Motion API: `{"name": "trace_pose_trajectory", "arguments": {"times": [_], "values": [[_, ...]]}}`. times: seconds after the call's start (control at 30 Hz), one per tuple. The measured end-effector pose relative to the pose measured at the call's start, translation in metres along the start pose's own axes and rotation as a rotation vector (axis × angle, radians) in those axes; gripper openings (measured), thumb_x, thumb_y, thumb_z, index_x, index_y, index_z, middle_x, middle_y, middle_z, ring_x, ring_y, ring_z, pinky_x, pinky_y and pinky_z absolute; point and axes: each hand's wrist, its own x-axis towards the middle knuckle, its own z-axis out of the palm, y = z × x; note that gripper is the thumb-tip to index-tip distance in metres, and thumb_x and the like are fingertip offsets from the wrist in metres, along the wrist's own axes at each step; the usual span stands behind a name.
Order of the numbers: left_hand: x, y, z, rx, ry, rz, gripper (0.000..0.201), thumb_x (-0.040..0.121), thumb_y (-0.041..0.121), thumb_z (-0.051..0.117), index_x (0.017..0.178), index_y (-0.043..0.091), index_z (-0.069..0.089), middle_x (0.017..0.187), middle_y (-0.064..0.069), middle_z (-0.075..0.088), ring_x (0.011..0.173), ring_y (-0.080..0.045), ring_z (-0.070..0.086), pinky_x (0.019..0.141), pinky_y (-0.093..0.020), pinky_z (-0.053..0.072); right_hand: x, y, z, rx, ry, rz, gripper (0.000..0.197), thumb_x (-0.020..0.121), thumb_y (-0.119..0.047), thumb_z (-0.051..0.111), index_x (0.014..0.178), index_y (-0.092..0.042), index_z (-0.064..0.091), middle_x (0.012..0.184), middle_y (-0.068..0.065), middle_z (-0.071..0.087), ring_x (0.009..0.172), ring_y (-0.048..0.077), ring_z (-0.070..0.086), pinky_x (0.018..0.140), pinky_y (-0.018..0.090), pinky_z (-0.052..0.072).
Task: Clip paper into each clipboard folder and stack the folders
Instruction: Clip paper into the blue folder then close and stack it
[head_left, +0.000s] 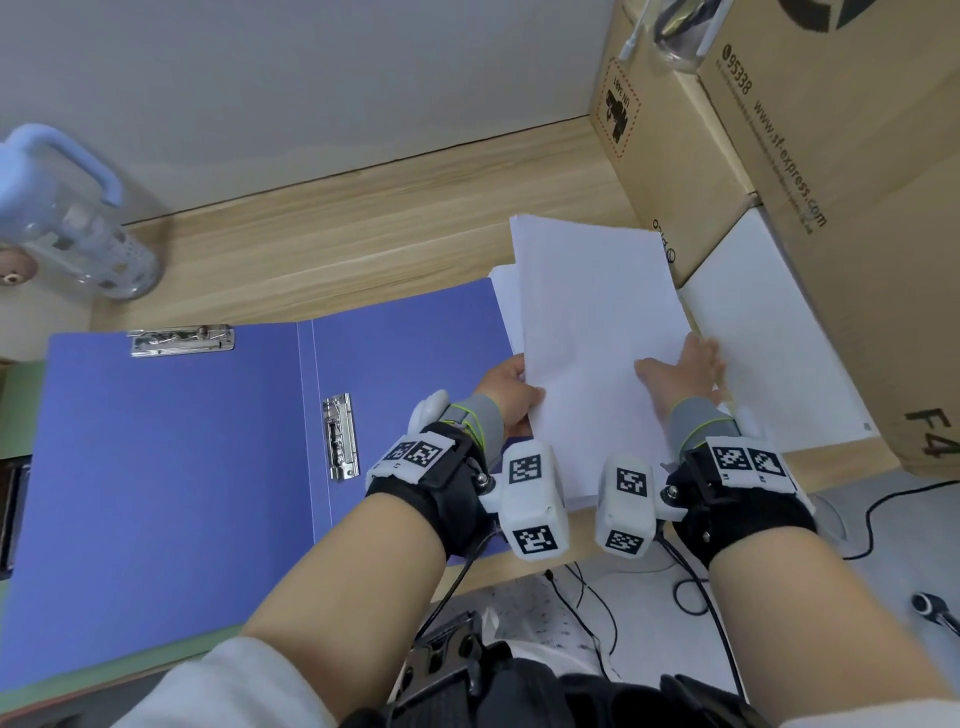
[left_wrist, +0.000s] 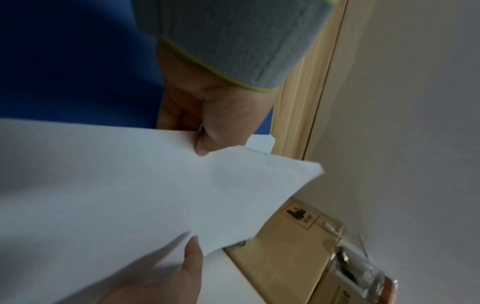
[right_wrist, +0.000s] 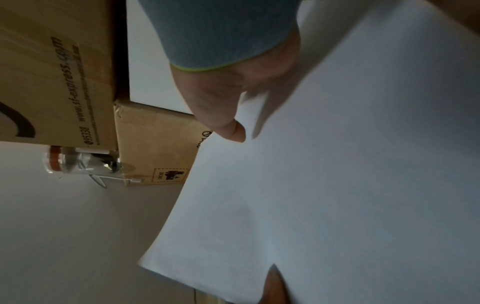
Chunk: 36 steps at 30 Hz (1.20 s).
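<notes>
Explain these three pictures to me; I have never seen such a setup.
No machine here: a person works with bare hands, wearing a camera on the head and one on each wrist. The wide picture is the head view, looking down at a wooden desk. The other two look along each hand. The left grip and the right grip, both bare hands, hold a sheaf of white paper by its side edges. An open blue folder lies flat on the desk, with one metal clip at its far edge and a second clip by its spine. More white paper lies to the right, beside cardboard boxes.
</notes>
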Motion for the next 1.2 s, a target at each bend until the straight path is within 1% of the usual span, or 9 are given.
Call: {"name": "trace_pose_trajectory", "arguments": {"times": [0.2, 0.37, 0.47, 0.57, 0.67, 0.8, 1.0, 1.1, 1.2], "values": [[-0.010, 0.007, -0.051, 0.004, 0.116, 0.138, 0.042, 0.095, -0.008, 0.039, 0.135, 0.005, 0.045, 0.130, -0.018, 0.056, 0.098, -0.021, 0.053, 0.083, -0.034, 0.047, -0.012, -0.036, 0.003, 0.417, 0.104, -0.084, 0.081, 0.073, -0.031, 0.062, 0.146, -0.018, 0.029, 0.150, 0.005, 0.028, 0.136, 0.027, 0.035, 0.110, 0.045, 0.034], [-0.032, 0.004, -0.099, -0.085, 0.236, 0.272, 0.038, 0.097, -0.007, 0.035, 0.127, 0.011, 0.049, 0.099, -0.002, 0.060, 0.074, -0.009, 0.057, 0.057, -0.013, 0.051, -0.037, -0.073, 0.010, 0.832, -0.175, -0.229, 0.068, 0.082, -0.018, 0.067, 0.141, -0.023, 0.035, 0.132, 0.005, 0.051, 0.119, 0.021, 0.054, 0.101, 0.038, 0.044], [-0.042, -0.002, -0.128, -0.143, 0.307, 0.382, 0.035, 0.096, -0.008, 0.036, 0.108, 0.018, 0.056, 0.093, 0.005, 0.063, 0.086, -0.015, 0.060, 0.083, -0.027, 0.051, -0.058, -0.097, 0.023, 0.953, -0.316, -0.365, 0.022, 0.086, -0.005, 0.061, 0.105, -0.016, 0.062, 0.098, 0.000, 0.072, 0.092, 0.016, 0.068, 0.091, 0.040, 0.054], [-0.052, -0.007, -0.150, -0.208, 0.374, 0.466, 0.038, 0.096, -0.008, 0.037, 0.098, 0.025, 0.056, 0.092, 0.010, 0.067, 0.082, -0.003, 0.064, 0.082, -0.025, 0.050, -0.079, -0.120, 0.029, 1.063, -0.451, -0.483, 0.014, 0.089, -0.003, 0.056, 0.092, -0.015, 0.063, 0.076, -0.010, 0.074, 0.072, 0.005, 0.070, 0.068, 0.024, 0.056], [-0.057, -0.011, -0.160, -0.275, 0.388, 0.523, 0.038, 0.096, -0.009, 0.037, 0.094, 0.025, 0.056, 0.075, 0.022, 0.071, 0.071, 0.008, 0.065, 0.070, -0.012, 0.051, -0.091, -0.130, 0.028, 1.151, -0.539, -0.562, 0.020, 0.063, -0.020, 0.072, 0.083, -0.017, 0.071, 0.080, -0.009, 0.075, 0.076, 0.005, 0.071, 0.068, 0.020, 0.055], [-0.059, -0.022, -0.164, -0.336, 0.390, 0.512, 0.032, 0.092, -0.009, 0.046, 0.092, 0.020, 0.059, 0.080, 0.015, 0.072, 0.075, 0.000, 0.067, 0.071, -0.015, 0.052, -0.091, -0.123, 0.036, 1.049, -0.572, -0.567, 0.038, 0.051, -0.026, 0.076, 0.087, -0.020, 0.068, 0.080, -0.011, 0.075, 0.077, 0.004, 0.070, 0.070, 0.019, 0.054], [-0.053, -0.026, -0.154, -0.424, 0.371, 0.508, 0.031, 0.089, -0.009, 0.052, 0.098, 0.021, 0.055, 0.095, 0.004, 0.064, 0.082, -0.008, 0.063, 0.073, -0.022, 0.052, -0.090, -0.115, 0.046, 0.837, -0.533, -0.575, 0.020, 0.080, 0.000, 0.065, 0.087, -0.018, 0.064, 0.073, -0.014, 0.074, 0.070, 0.000, 0.069, 0.066, 0.016, 0.053], [-0.054, -0.022, -0.156, -0.439, 0.373, 0.581, 0.039, 0.086, -0.014, 0.052, 0.110, 0.017, 0.048, 0.097, 0.005, 0.063, 0.080, 0.000, 0.065, 0.068, -0.013, 0.053, -0.091, -0.117, 0.041, 0.864, -0.544, -0.598, 0.019, 0.070, -0.008, 0.068, 0.084, -0.021, 0.069, 0.076, -0.014, 0.074, 0.074, 0.000, 0.069, 0.067, 0.015, 0.053], [-0.054, -0.022, -0.158, -0.415, 0.380, 0.572, 0.034, 0.085, -0.013, 0.055, 0.097, 0.019, 0.053, 0.093, 0.005, 0.064, 0.068, 0.009, 0.066, 0.063, -0.008, 0.051, -0.089, -0.114, 0.038, 0.787, -0.530, -0.619, 0.025, 0.068, -0.005, 0.071, 0.088, -0.019, 0.065, 0.073, -0.018, 0.073, 0.072, -0.003, 0.068, 0.066, 0.012, 0.052]]}}
